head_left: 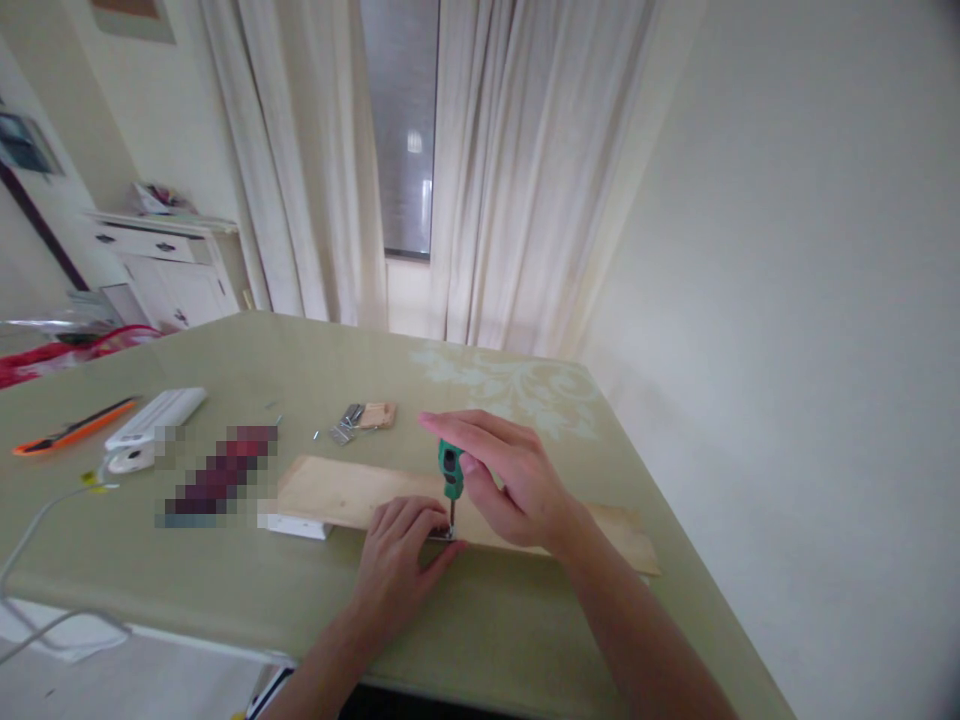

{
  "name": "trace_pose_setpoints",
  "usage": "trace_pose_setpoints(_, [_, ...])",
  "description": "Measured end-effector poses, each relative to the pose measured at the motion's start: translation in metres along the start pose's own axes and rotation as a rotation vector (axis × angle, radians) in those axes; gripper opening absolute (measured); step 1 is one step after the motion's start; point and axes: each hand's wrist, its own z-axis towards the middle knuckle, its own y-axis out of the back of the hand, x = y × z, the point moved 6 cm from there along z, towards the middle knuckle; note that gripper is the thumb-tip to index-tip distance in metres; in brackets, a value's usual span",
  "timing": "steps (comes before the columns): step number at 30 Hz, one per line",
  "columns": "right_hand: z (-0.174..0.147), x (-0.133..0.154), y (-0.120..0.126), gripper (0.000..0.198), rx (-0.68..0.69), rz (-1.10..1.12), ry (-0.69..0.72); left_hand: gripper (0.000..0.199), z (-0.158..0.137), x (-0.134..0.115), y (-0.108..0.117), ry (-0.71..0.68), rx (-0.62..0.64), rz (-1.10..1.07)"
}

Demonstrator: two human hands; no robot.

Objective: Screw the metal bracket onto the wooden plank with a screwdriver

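A green-handled screwdriver (450,470) stands upright with its tip on a small metal plate (442,537) at the near edge of a pale wooden board (337,487). My right hand (517,475) is closed on the screwdriver's handle from the right, index finger stretched over its top. Bent over the board's front edge, my left hand (405,545) presses the metal plate, with its thumb along the edge by the tip. Those fingers cover most of the plate, so its full shape is hidden. Under the board's left end sits a white block (300,526).
Behind the board lie several metal pieces (346,425) and a small wooden piece (377,415). Farther left are a blurred-out dark red item (221,470), a white power strip (157,415) with a cable, and an orange cutter (75,427). The green-covered table (247,590) meets a wall at right.
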Motion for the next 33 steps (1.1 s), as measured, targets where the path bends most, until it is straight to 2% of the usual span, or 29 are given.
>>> trace_pose_setpoints(3, [-0.001,-0.004,0.004,0.038,-0.081,0.014,-0.004,0.012,0.000,0.000,0.001,-0.001,0.014,0.001])
trace_pose_setpoints(6, [-0.009,-0.007,0.006,0.024,-0.330,-0.184,0.050,0.012,-0.001,0.001,0.001,-0.003,0.019,0.004])
trace_pose_setpoints(8, [-0.013,-0.004,0.004,0.017,-0.417,-0.341,0.095,0.012,-0.001,0.000,0.001,0.002,0.022,-0.002])
trace_pose_setpoints(12, [-0.010,0.002,0.000,0.012,-0.351,-0.472,0.106,0.012,-0.002,-0.004,0.002,-0.004,0.011,-0.028])
trace_pose_setpoints(15, [-0.008,0.002,0.002,0.014,-0.310,-0.458,0.063,0.011,-0.002,0.005,0.018,-0.001,-0.013,-0.077])
trace_pose_setpoints(17, [-0.008,0.001,0.003,0.015,-0.294,-0.435,0.041,0.012,-0.002,0.028,0.042,0.074,-0.089,-0.067])
trace_pose_setpoints(19, [-0.009,-0.002,0.002,0.016,-0.282,-0.406,0.020,0.020,-0.003,0.064,0.075,0.237,-0.200,0.020])
trace_pose_setpoints(21, [-0.009,-0.006,0.002,0.018,-0.273,-0.375,-0.003,0.034,-0.005,0.102,0.110,0.418,-0.255,0.186])
trace_pose_setpoints(23, [-0.009,-0.010,0.003,0.019,-0.266,-0.356,-0.028,0.053,-0.007,0.136,0.138,0.569,-0.213,0.356])
trace_pose_setpoints(25, [-0.009,-0.013,0.004,0.021,-0.256,-0.347,-0.048,0.069,-0.012,0.167,0.161,0.740,-0.138,0.447])
trace_pose_setpoints(27, [-0.009,-0.016,0.006,0.023,-0.245,-0.351,-0.056,0.079,-0.021,0.192,0.184,0.849,-0.122,0.509])
trace_pose_setpoints(30, [-0.009,-0.016,0.009,0.026,-0.239,-0.367,-0.060,0.080,-0.041,0.229,0.214,0.960,-0.102,0.586])
trace_pose_setpoints(33, [-0.008,-0.014,0.011,0.030,-0.230,-0.381,-0.034,0.074,-0.069,0.271,0.230,1.100,0.017,0.557])
